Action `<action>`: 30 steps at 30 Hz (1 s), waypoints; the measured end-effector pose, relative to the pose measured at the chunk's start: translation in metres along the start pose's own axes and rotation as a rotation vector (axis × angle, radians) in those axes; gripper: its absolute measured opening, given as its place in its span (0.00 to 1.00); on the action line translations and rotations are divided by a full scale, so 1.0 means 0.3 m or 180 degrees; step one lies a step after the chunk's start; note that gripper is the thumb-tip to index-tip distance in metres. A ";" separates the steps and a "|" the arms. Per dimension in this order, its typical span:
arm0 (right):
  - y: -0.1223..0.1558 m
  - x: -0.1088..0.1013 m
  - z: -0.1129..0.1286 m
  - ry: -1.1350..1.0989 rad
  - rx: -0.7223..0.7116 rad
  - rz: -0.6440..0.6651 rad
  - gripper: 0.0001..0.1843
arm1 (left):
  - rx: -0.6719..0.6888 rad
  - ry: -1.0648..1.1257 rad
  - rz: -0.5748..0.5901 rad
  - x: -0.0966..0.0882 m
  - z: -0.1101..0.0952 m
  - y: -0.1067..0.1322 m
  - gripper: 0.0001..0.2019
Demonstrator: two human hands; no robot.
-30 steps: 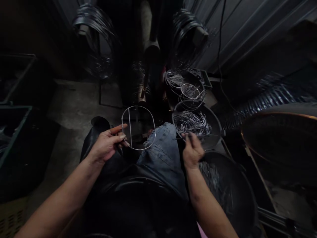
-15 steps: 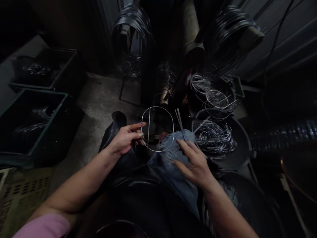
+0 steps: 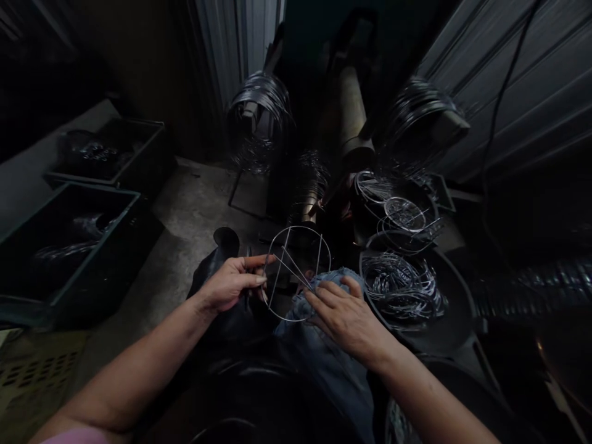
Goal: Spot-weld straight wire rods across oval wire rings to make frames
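A round wire ring (image 3: 280,265) with two straight wires across it hangs in front of me. My left hand (image 3: 234,282) pinches its left rim between thumb and fingers. Thin straight wire rods (image 3: 293,270) run from the fingers of my right hand (image 3: 345,313) toward the upper left, across the ring. That hand is closed around their lower ends beside the ring's lower right, and its fingertips are partly hidden. Beneath it, blue denim cloth (image 3: 324,364) covers my leg.
Several coils of wire (image 3: 261,102) hang ahead. A basin with tangled wire pieces (image 3: 400,287) stands to the right, with wire rings (image 3: 404,214) behind it. Dark green bins (image 3: 65,188) and a yellow crate (image 3: 39,376) are on the left.
A second crosswire now spans the ring's right side. My right hand has moved left, its rods now pointing up and left across the ring. The view has tilted up.
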State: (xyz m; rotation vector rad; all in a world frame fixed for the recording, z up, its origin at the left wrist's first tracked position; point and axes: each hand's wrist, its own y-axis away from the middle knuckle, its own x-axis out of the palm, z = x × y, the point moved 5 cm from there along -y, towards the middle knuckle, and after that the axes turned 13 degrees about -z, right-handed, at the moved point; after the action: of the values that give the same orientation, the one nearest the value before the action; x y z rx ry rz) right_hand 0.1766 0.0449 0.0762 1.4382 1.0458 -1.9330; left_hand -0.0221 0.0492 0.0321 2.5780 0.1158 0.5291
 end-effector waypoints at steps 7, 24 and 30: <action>-0.031 -0.013 -0.016 0.0096 -0.0075 0.0066 0.18 | -0.0011 0.0138 0.0086 -0.003 -0.008 -0.027 0.23; -0.128 -0.055 -0.073 0.0169 -0.0303 0.0112 0.20 | 0.0135 0.0329 0.0047 0.007 -0.088 -0.086 0.22; -0.155 -0.070 -0.090 0.0195 -0.0307 0.0164 0.19 | 0.0155 0.0397 0.0077 0.014 -0.109 -0.098 0.21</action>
State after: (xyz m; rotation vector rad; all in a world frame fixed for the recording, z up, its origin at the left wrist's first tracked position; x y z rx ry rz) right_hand 0.1623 0.0926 0.1053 1.4644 1.1032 -1.7879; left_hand -0.0304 0.0904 0.0452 2.5957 0.1420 0.7044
